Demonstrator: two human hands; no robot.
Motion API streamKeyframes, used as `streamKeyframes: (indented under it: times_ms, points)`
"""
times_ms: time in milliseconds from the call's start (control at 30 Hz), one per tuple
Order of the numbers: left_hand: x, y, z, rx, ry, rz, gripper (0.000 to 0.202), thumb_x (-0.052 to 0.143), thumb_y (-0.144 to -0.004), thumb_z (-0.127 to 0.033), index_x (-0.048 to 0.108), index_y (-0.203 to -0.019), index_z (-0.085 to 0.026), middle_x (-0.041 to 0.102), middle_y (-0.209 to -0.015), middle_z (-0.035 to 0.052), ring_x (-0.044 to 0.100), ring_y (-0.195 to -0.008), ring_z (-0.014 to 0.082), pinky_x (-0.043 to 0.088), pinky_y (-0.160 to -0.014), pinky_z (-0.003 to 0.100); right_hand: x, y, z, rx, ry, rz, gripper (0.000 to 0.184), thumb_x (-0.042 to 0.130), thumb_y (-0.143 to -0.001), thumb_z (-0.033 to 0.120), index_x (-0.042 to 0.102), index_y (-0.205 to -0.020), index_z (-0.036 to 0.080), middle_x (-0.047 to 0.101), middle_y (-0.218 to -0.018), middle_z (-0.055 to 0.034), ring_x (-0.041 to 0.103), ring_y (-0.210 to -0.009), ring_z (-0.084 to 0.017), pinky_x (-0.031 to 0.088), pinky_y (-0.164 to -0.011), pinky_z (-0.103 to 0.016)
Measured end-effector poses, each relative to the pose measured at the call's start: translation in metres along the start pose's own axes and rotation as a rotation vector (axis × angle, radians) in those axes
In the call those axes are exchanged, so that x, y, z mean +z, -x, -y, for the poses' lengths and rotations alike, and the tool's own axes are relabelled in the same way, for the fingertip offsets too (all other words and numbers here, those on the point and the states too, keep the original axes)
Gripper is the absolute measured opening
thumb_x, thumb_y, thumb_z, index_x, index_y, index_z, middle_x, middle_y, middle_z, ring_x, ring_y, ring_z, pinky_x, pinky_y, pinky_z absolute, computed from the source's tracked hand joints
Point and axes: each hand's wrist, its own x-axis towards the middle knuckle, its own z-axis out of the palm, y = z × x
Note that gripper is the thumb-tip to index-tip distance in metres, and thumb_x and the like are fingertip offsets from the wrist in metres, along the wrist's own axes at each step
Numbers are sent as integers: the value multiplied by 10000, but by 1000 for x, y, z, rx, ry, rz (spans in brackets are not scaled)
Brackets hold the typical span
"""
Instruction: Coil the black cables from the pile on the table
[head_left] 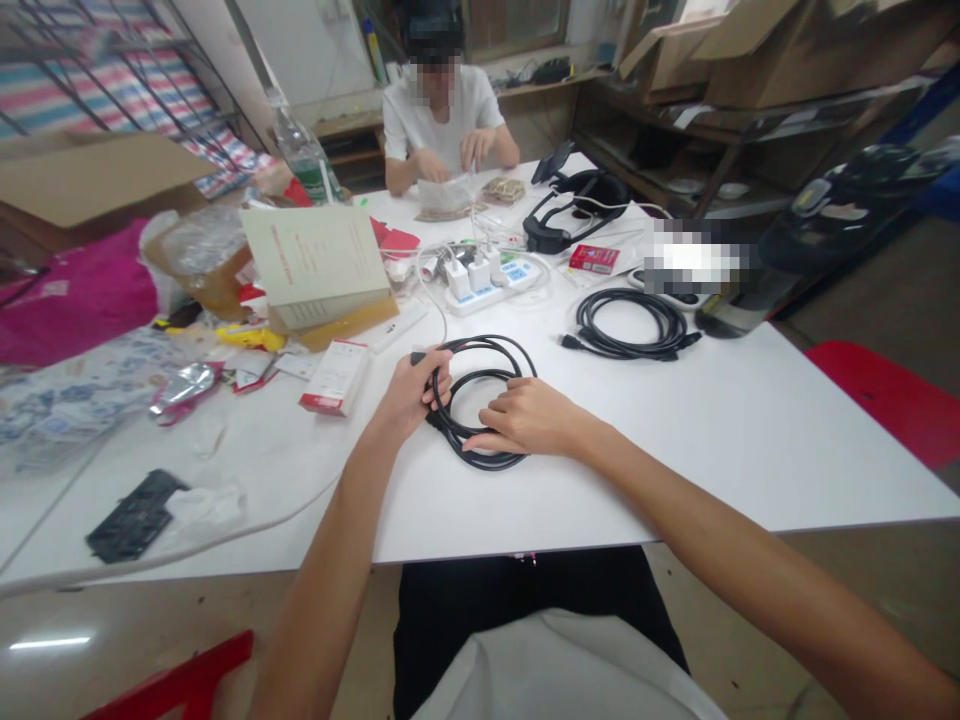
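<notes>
A black cable (pixel 491 464) lies in loose loops on the white table in front of me. My left hand (pixel 416 392) is closed around the left side of the loops, with a dark plug end showing at its fingers. Over the right side of the coil, my right hand (pixel 529 417) has its fingers curled on the cable and its thumb pointing left. Its palm side is hidden. A second black cable (pixel 630 350), coiled with its plugs showing, rests on the table to the right, apart from my hands.
A power strip (pixel 487 290) with white chargers sits beyond the coil. Nearby are a white-and-red box (pixel 335 378), an upright booklet (pixel 315 262), a headset (pixel 574 210) and a large dark bottle (pixel 795 240). Across the table (pixel 720 440), another person (pixel 442 120) handles a clear bag.
</notes>
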Motion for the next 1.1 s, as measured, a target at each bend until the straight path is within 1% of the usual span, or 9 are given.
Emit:
streamKeyframes:
  times_ms: [100, 200, 333, 433, 567, 700, 900, 967, 1100]
  points:
    - [-2, -3, 7, 79, -165, -88, 189, 802, -788, -256, 639, -859, -191, 501, -560, -83, 439, -452, 78, 378, -434, 203, -1, 0, 3, 1, 26, 51, 784, 323, -1035, 826, 665, -860, 143, 670, -670, -54, 431, -543, -109, 143, -687, -325]
    - [-6, -8, 11, 212, -369, -152, 303, 744, -765, -210, 745, -1065, -171, 625, -633, -47, 561, -580, 119, 463, -570, 238, 0, 0, 3, -14, 26, 99, 701, 350, -1078, 747, 666, -898, 147, 682, -690, -48, 465, -557, -109, 132, -681, -326]
    - [-12, -11, 12, 312, -620, -223, 358, 737, -734, -207, 806, -1083, -173, 713, -781, -19, 600, -699, 137, 483, -687, 270, 2, 0, 3, -37, -4, 103, 655, 337, -1127, 648, 659, -852, 149, 692, -706, -51, 458, -557, -99, 127, -681, -329]
    - [-16, -10, 10, 303, -678, -177, 355, 757, -740, -240, 802, -1086, -178, 749, -870, 1, 622, -756, 159, 484, -719, 290, 1, 2, 5, -54, -41, 101, 647, 360, -1136, 623, 665, -816, 151, 685, -687, -50, 448, -553, -95, 128, -681, -330]
    - [-18, -8, 10, 315, -760, -102, 260, 754, -738, -246, 754, -991, -186, 753, -930, 16, 661, -879, 193, 513, -831, 320, -5, 4, 12, -64, -84, 165, 733, 399, -1074, 752, 681, -772, 146, 672, -656, -75, 465, -555, -111, 146, -682, -326]
    - [-19, -10, 13, 304, -862, 10, 310, 677, -698, -163, 718, -1004, -188, 768, -1020, 33, 686, -970, 213, 532, -945, 358, -10, 3, 14, -46, -85, 286, 745, 485, -993, 838, 720, -896, 138, 705, -740, -94, 556, -628, -156, 197, -681, -314]
    - [-16, -10, 16, 307, -879, 110, 467, 717, -750, -149, 761, -1212, -202, 816, -1241, 65, 734, -1207, 276, 524, -1128, 420, -9, 4, 13, -31, -78, 220, 562, 528, -1053, 685, 680, -1084, 145, 743, -1005, -110, 674, -853, -200, 228, -693, -315]
    - [-16, -11, 18, 312, -883, 68, 432, 726, -776, -154, 790, -1200, -208, 825, -1236, 65, 745, -1195, 281, 531, -1132, 433, -7, 5, 12, -27, -66, 219, 495, 507, -1082, 620, 668, -1112, 153, 737, -1019, -98, 670, -849, -193, 224, -689, -319]
    - [-21, -16, 24, 357, -876, -125, 390, 732, -790, -144, 830, -1161, -215, 832, -1233, 77, 758, -1184, 298, 528, -1163, 485, -5, 4, 6, 3, -63, 213, 395, 456, -1128, 495, 664, -1144, 160, 718, -1044, -94, 665, -897, -188, 252, -705, -321]
